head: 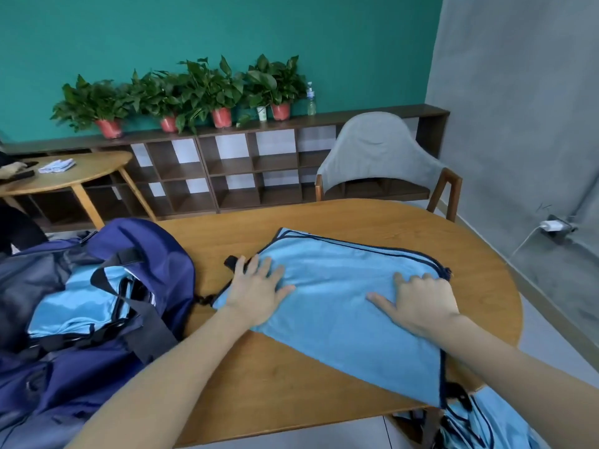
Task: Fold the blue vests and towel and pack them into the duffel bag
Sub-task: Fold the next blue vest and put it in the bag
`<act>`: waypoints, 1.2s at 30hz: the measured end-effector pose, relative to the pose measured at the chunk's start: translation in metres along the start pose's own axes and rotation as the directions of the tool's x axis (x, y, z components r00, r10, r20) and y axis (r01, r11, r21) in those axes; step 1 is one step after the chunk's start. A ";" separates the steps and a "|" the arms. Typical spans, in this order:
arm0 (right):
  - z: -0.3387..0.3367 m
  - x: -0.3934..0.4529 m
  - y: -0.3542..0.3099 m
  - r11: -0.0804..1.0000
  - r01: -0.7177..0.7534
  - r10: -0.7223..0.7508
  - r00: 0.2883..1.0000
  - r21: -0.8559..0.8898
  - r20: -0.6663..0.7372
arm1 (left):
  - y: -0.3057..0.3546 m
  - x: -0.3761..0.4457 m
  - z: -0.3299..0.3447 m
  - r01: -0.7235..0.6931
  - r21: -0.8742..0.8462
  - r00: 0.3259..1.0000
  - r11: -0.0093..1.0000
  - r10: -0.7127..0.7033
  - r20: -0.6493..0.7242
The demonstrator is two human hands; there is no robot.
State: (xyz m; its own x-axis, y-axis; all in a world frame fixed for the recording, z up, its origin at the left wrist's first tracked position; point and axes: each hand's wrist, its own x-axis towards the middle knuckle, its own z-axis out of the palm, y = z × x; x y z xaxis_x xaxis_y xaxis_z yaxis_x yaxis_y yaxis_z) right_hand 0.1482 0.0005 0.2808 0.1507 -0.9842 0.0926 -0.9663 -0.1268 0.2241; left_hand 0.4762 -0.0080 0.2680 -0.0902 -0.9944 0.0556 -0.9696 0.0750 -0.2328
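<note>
Here both hands lie flat, fingers straight and spread, clamped on nothing: the left hand presses the near-left end of a light blue cloth, and the right hand presses it toward its far-right edge, fingertips reaching the dark piping there. The cloth lies on the wooden table directly under both palms, its long axis running from beside the left hand's fingertips away to the right, past the right hand and over the table's near edge. The duffel bag sits open just to the left of the left hand, well apart from the right one, so the left hand is the nearer to it; any move of the folded piece into the bag would go leftward across a short strip of bare table. Inside the bag's mouth, pale blue fabric already shows under a black strap. Whether the cloth under the hands is a vest or the towel is hard to make out; the dark trim and a black tab beside the left fingertips suggest a vest, as a judgement only. More pale blue fabric hangs below the right forearm, cut off by the picture's lower edge, and the bag's left side also runs out of view.
</note>
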 end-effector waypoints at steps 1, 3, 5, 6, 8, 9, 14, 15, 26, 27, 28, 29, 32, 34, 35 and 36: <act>-0.009 -0.001 -0.001 1.000 -0.008 0.007 0.998 -0.007 -0.063 | -0.008 0.016 -0.004 0.055 0.109 0.998 0.993 -0.055 0.000; -0.018 0.001 -0.003 1.000 0.006 -0.002 0.985 0.022 -0.173 | -0.014 0.033 -0.014 0.174 0.141 0.985 0.975 -0.174 -0.012; -0.018 0.003 -0.001 0.997 0.054 -0.035 0.954 0.053 -0.297 | -0.001 0.032 -0.019 0.210 0.008 0.976 0.978 -0.209 -0.059; -0.013 0.006 0.000 0.992 0.106 -0.078 0.941 0.068 -0.329 | 0.011 0.027 -0.019 0.192 -0.064 0.978 0.979 -0.196 -0.065; 0.000 0.010 0.001 0.950 0.256 -0.202 0.941 0.180 -0.273 | 0.035 0.015 -0.017 0.181 -0.199 0.983 0.963 -0.185 -0.002; 0.005 0.013 0.001 0.909 0.333 -0.285 0.936 0.252 -0.209 | 0.045 0.009 -0.016 0.205 -0.255 0.979 0.945 -0.195 0.065; 0.026 0.007 -0.015 0.841 0.349 -0.358 0.932 0.413 -0.060 | 0.058 0.008 0.004 0.206 -0.312 0.972 0.927 -0.157 0.175; 0.028 0.003 -0.021 0.852 0.308 -0.313 0.948 0.423 -0.059 | 0.053 0.015 0.005 0.166 -0.326 0.980 0.930 -0.120 0.158; 0.020 -0.020 -0.048 0.880 0.080 -0.083 0.996 0.469 -0.014 | 0.041 0.022 -0.001 -0.077 -0.401 0.995 0.913 0.044 -0.091; 0.019 -0.023 -0.046 0.877 0.093 -0.079 0.996 0.471 -0.049 | 0.040 0.012 0.000 -0.098 -0.471 0.993 0.877 0.054 -0.107; 0.017 -0.028 -0.043 0.879 0.115 -0.085 0.993 0.463 -0.083 | 0.039 0.000 -0.001 -0.122 -0.541 0.990 0.832 0.066 -0.121; 0.016 -0.033 -0.040 0.878 0.136 -0.095 0.989 0.460 -0.111 | 0.038 -0.013 -0.003 -0.144 -0.607 0.988 0.782 0.075 -0.137; 0.014 -0.051 -0.030 0.859 0.189 -0.113 0.976 0.477 -0.184 | 0.036 -0.055 -0.008 -0.192 -0.725 0.974 0.661 0.041 -0.221; 0.017 -0.063 -0.022 0.844 0.208 -0.088 0.963 0.494 -0.254 | 0.036 -0.080 -0.007 -0.187 -0.769 0.966 0.611 -0.029 -0.258; 0.020 -0.069 -0.019 0.833 0.213 -0.067 0.955 0.511 -0.290 | 0.036 -0.091 -0.005 -0.163 -0.796 0.963 0.583 -0.080 -0.256; 0.024 -0.076 -0.015 0.817 0.220 -0.043 0.945 0.533 -0.323 | 0.036 -0.101 0.000 -0.140 -0.825 0.960 0.547 -0.129 -0.249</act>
State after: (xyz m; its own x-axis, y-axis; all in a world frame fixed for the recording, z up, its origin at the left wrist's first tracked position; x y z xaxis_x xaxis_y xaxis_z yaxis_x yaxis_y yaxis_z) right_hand 0.1460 0.0744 0.2468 0.2518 -0.8851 0.3913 -0.8677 -0.3856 -0.3138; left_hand 0.4501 0.0949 0.2545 -0.0180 -0.9456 0.3248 -0.7055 0.2422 0.6660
